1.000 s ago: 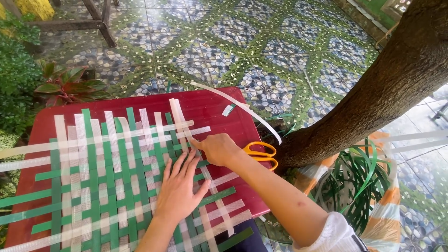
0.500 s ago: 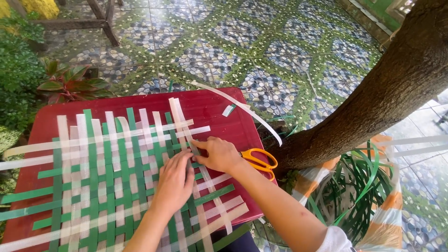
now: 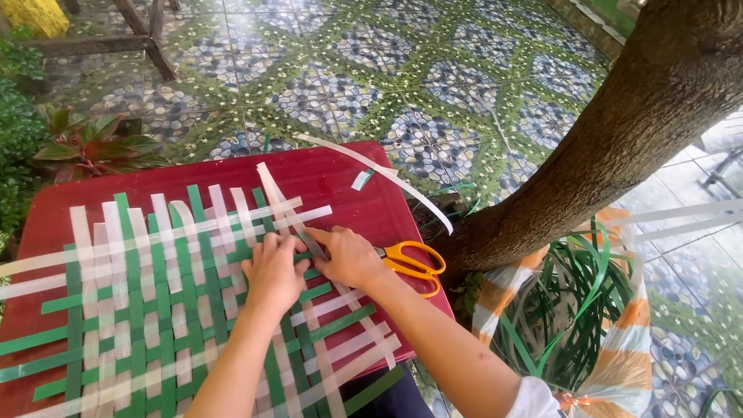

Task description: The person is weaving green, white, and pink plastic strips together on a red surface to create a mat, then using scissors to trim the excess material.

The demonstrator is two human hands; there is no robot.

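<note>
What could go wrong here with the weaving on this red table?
The orange-handled scissors lie close by the right hand near the red table's edge; a nudge might knock them off. The loose white strip overhanging the far corner may slip away. The green-and-white woven strip mat looks loosely laced, so strips under the left hand could shift.
</note>
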